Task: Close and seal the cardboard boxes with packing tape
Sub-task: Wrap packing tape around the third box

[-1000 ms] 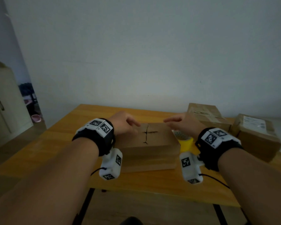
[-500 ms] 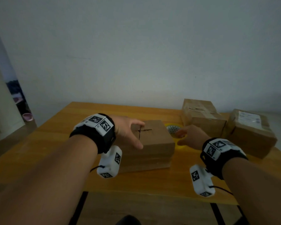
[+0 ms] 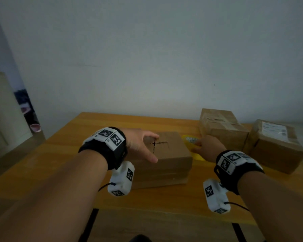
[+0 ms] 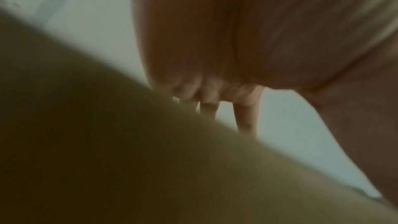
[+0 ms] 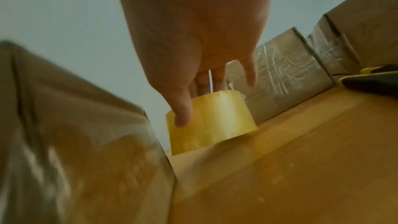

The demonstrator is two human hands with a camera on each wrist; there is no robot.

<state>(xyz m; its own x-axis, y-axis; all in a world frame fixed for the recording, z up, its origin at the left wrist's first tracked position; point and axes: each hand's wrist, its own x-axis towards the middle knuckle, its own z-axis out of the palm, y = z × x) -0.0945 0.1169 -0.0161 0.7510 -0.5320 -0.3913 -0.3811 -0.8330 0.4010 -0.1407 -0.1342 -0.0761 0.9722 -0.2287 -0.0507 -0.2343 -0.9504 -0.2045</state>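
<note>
My left hand (image 3: 140,145) lies flat on the near box (image 3: 166,154), fingers straight and spread over its top, the thumb stretched toward the near edge; the flaps are down and a dark cross-shaped seam shows between finger and thumb. My right hand (image 3: 208,149) reaches past the box's right side to the tape (image 3: 189,139), a yellow roll lying on the table (image 3: 77,154) just beside the box. Two more boxes (image 3: 222,128) sit at the table's far right, touching each other, one with a white label. From the left wrist, my palm (image 4: 237,40) fills the top and blurred cardboard (image 4: 107,159) the bottom, the fingers (image 4: 245,117) extended down onto it. From the right wrist, my hand (image 5: 193,40) comes down on the roll (image 5: 211,122): the thumb (image 5: 183,108) presses its outer side while the other fingers go over its top edge, gripping it. The roll stands on the table (image 5: 280,168) between the near box (image 5: 75,134) and a taped box (image 5: 280,77) behind.
</note>
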